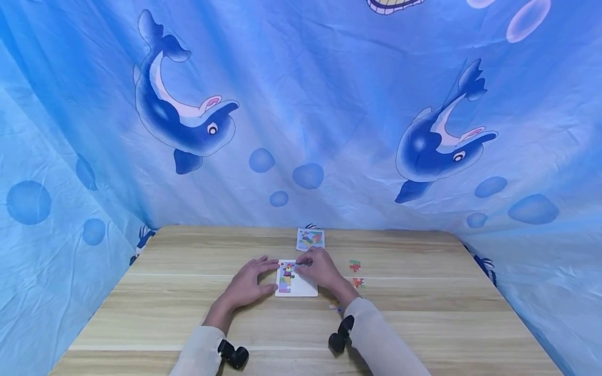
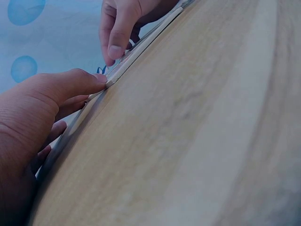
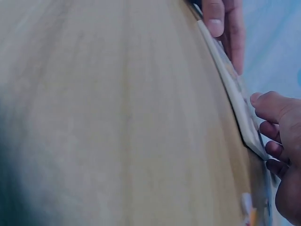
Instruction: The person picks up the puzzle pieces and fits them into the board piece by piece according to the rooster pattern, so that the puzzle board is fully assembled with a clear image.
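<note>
A white puzzle tray [image 1: 304, 287] lies flat on the table, with joined puzzle pieces [image 1: 285, 284] along its left side and bare white to their right. My left hand [image 1: 249, 282] rests at the tray's left edge, index finger near the upper corner and thumb lower down. In the left wrist view the left thumb [image 2: 87, 83] touches the tray's corner. Over the tray's upper part, my right hand [image 1: 318, 265] pinches a small puzzle piece [image 1: 298, 264], mostly hidden by the fingers. The right wrist view shows the right hand [image 3: 284, 127] just above the tray rim.
Behind the tray lies a picture card [image 1: 310, 240]. Loose puzzle pieces, an upper one [image 1: 355, 266], a middle one [image 1: 359, 282] and a lower one [image 1: 335, 306], lie right of the tray, around the right forearm. A blue dolphin-print curtain [image 1: 320, 130] surrounds the wooden table [image 1: 404, 334].
</note>
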### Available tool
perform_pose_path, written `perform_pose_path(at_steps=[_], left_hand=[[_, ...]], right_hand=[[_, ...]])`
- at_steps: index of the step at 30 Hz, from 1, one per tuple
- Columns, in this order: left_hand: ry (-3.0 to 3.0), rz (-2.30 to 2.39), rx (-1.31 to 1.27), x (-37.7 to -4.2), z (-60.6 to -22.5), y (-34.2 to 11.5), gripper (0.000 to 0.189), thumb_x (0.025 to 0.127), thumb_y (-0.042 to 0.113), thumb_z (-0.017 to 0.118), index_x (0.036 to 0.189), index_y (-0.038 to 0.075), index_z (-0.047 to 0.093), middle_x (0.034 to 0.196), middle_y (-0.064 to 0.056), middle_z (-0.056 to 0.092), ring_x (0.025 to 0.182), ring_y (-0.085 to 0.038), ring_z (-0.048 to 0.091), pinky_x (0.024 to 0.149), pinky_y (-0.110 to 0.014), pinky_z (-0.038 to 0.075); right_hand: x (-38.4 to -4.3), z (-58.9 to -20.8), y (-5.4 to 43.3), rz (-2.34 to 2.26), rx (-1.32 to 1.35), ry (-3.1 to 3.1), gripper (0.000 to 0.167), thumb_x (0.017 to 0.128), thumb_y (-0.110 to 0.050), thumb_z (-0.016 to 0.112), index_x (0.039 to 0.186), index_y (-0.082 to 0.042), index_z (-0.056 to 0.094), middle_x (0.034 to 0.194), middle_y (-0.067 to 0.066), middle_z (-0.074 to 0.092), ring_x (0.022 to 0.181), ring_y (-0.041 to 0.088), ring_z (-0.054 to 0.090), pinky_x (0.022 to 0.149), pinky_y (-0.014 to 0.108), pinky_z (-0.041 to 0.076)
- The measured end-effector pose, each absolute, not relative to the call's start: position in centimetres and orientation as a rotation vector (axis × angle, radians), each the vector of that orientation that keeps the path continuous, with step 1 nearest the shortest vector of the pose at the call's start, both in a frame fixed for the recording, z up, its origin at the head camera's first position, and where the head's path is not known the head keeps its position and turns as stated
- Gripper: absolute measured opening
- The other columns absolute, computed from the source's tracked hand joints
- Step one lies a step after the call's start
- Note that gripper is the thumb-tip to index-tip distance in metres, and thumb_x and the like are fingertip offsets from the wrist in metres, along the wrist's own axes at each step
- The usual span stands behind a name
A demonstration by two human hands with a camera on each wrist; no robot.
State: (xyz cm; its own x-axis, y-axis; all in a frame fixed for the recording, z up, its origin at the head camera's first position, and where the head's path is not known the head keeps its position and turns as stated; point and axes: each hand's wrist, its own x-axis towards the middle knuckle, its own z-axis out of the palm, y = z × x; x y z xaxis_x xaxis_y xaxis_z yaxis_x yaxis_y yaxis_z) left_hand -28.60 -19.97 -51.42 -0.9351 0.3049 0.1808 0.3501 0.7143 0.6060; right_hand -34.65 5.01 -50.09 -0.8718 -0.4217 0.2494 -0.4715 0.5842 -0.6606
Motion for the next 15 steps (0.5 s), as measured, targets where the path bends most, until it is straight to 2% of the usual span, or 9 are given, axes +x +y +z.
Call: perform_pose_path(at_steps=[8,15], left_hand=[[-2.851,-1.021,-0.561,-28.5,-51.4,-19.9,0.057,0.088,0.033,0.075,0.142,0.020,0.064,0.156,0.003,0.054,0.156,-0.030,0.034,0.131,-0.058,0.020],[-2.848,-1.029,-0.553,-28.5,-51.5,-19.9,0.056,0.089,0.032,0.075,0.142,0.020,0.064,0.157,0.003,0.053,0.157,-0.029,0.033,0.130,-0.059,0.020]], right_hand=[[-34.0,-49.3,7.5,1.308,0.726,-2.706,0.018,0.091,-0.021,0.078,0.106,-0.012,0.080,0.107,0.002,0.071,0.099,0.018,0.067,0.091,0.037,0.059],[-32.8,-49.2,11.9,1.305,0.691,-2.682,0.017,0.089,-0.019,0.080,0.104,-0.012,0.080,0.104,-0.001,0.071,0.095,0.015,0.065,0.084,0.027,0.057]])
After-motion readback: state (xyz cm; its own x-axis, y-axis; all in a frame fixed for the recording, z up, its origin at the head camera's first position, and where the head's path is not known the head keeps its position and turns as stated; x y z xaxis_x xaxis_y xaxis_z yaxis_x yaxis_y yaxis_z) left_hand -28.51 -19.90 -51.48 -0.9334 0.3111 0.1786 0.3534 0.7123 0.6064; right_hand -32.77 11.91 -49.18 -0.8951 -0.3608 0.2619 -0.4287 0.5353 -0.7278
